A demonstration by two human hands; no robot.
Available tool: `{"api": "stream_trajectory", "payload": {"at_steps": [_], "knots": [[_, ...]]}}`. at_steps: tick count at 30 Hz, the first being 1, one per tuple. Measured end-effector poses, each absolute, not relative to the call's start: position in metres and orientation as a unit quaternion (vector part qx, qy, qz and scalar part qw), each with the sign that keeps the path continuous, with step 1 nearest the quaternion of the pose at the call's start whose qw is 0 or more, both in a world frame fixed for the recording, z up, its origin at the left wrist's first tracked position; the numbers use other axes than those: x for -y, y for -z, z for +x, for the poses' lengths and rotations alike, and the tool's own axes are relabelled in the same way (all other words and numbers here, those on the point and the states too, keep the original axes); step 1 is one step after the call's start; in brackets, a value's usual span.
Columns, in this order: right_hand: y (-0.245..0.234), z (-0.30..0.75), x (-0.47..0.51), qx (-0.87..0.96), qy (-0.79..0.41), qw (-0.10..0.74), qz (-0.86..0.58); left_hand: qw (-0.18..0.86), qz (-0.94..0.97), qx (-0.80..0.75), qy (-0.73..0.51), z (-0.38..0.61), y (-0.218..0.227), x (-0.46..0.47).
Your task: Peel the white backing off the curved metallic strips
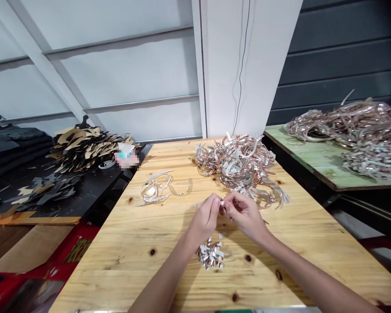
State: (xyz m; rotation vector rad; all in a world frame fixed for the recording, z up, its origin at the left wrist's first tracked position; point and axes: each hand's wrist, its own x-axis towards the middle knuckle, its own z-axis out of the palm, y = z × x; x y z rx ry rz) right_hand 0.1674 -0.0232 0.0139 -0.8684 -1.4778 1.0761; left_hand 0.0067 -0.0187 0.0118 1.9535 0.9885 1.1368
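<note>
Where the two hands meet above the wooden table (124,261), the left hand (206,219) and the right hand (244,214) both pinch a small white piece (221,203) between thumb and fingertips, each hand closed on it from its own side. The piece is tiny and mostly hidden by the fingers. It may be a short bit of strip or backing, but the view does not settle that. It is held clear of the tabletop, with the fingertips of both hands nearly touching.

Just below the grip, nearer the person, a clump of silvery offcuts (210,255) lies on the wood between the forearms, and a white fleck (220,235) lies between the clump and the hands. Beyond the grip and slightly to its right, a big heap of rose-gold strips (241,167) spreads across the far end of the table, its nearest ends close to the right hand. Left of the grip and a little farther off, a few looped strips (156,189) lie apart from the heap.

Well off to the right of the grip, a green table (309,158) carries a second heap (355,126) of shiny strips. Well to the left, a black surface (84,191) holds tan cut-outs (84,148).
</note>
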Motion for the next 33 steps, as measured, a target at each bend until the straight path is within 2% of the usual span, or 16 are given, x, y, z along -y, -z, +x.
{"api": "stream_trajectory", "payload": {"at_steps": [13,19,23,28,33], "knots": [[-0.015,0.157,0.016,0.356,-0.647,0.605,-0.299,0.407,0.639,-0.381,-0.530,0.017,-0.007,0.019],[-0.021,0.162,0.012,0.279,-0.680,0.614,-0.287,0.363,0.620,-0.416,-0.558,0.013,-0.009,0.019],[-0.017,0.168,0.010,0.431,-0.620,0.571,-0.322,0.317,0.648,-0.432,-0.542,0.009,-0.008,0.021],[-0.013,0.169,0.013,0.645,-0.396,0.481,-0.442,0.319,0.665,-0.431,-0.520,0.008,-0.009,0.023],[-0.017,0.167,0.021,0.694,-0.354,0.475,-0.408,0.361,0.688,-0.405,-0.482,0.007,-0.011,0.022]]}}
